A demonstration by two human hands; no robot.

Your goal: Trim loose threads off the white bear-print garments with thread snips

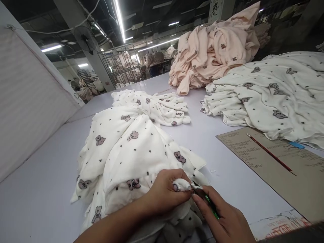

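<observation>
A white garment (121, 148) printed with small bears and dots lies bunched on the table in front of me. My left hand (164, 194) pinches a fold of its fabric near the lower edge, fingers closed. My right hand (225, 221) is closed on a small green-handled thread snipper (206, 199), whose metal tip touches the pinched fold.
More white bear-print garments (157, 106) lie behind; a larger white pile (273, 94) and a pink pile (215, 50) sit at the back right. A brown paper sheet (278, 168) with a red pencil (270, 153) lies right. A white wall panel (27, 101) borders the left.
</observation>
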